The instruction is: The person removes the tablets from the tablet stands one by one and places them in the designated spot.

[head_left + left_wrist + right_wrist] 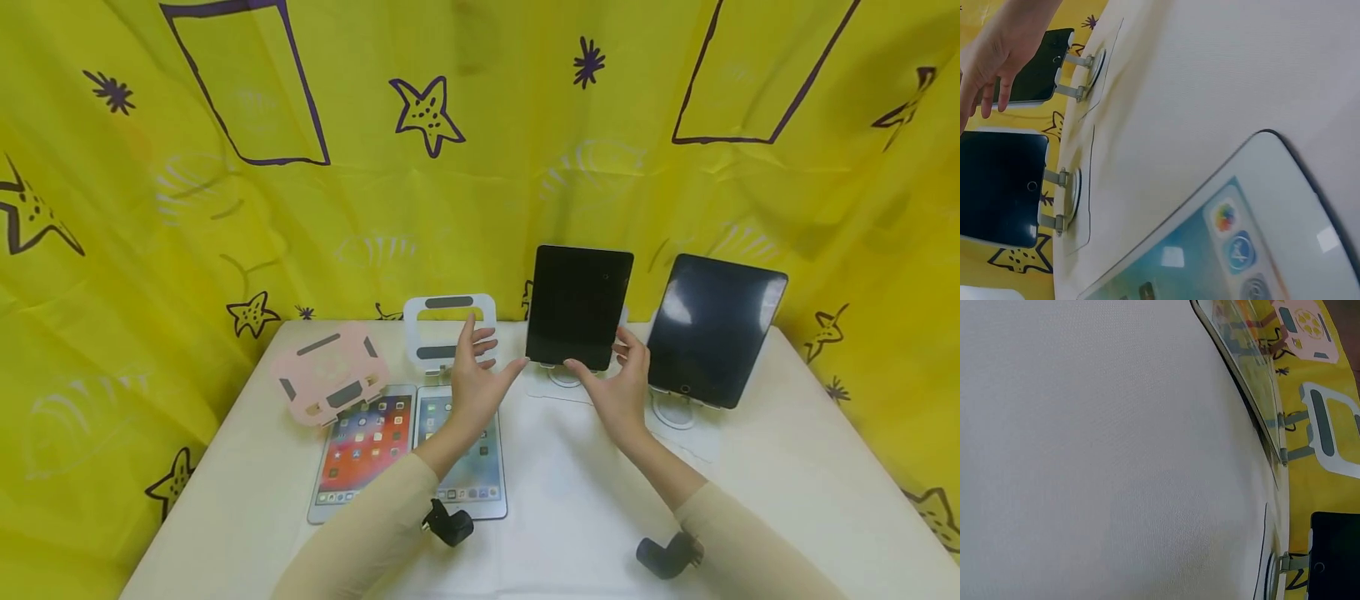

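A black-screened tablet (579, 308) stands upright on a white stand, between my two hands. My left hand (480, 375) is raised at its lower left, fingers spread and thumb tip near the bottom corner. On the other side my right hand (618, 383) has its thumb by the lower edge and its fingers near the right edge. In the left wrist view, the right hand (1004, 56) shows extended fingers with nothing between them, just beside the standing tablet (1000, 187). The left hand is out of sight in both wrist views.
A second dark tablet (716, 329) leans on a stand at the right. Left of centre are a bare white stand (450, 329) and a pink stand (330, 375). Two lit tablets, one with a red screen (367, 450) and one bluish (476, 467), lie on the white table (555, 517).
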Action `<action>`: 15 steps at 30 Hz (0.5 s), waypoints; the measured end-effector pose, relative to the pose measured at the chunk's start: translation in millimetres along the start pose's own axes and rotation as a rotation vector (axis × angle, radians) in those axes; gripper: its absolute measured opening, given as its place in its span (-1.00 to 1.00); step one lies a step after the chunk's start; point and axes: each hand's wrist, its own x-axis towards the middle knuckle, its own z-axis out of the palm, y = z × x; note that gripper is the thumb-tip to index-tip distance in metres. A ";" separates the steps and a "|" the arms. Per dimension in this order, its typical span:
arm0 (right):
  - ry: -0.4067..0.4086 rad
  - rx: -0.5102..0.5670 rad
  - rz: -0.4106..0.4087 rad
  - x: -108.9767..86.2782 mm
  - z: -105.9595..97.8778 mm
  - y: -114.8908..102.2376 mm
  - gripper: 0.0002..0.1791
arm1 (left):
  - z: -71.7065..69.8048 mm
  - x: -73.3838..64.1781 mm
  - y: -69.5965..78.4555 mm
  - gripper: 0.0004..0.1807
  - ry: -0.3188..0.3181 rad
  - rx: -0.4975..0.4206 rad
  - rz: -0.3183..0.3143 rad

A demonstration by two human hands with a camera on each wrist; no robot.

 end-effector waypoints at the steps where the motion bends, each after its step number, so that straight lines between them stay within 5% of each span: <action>1: 0.003 0.000 -0.001 1.4 -1.0 0.3 -0.07 | 1.8 1.7 -0.4 0.02 0.000 0.004 0.013; 11: 0.042 -0.036 -0.060 17.5 -10.4 3.2 -0.05 | 16.9 10.4 -0.9 0.10 -0.114 0.112 0.087; 15: 0.025 -0.065 -0.051 26.1 -12.0 4.4 0.00 | 23.6 20.6 3.1 0.10 -0.162 0.112 0.048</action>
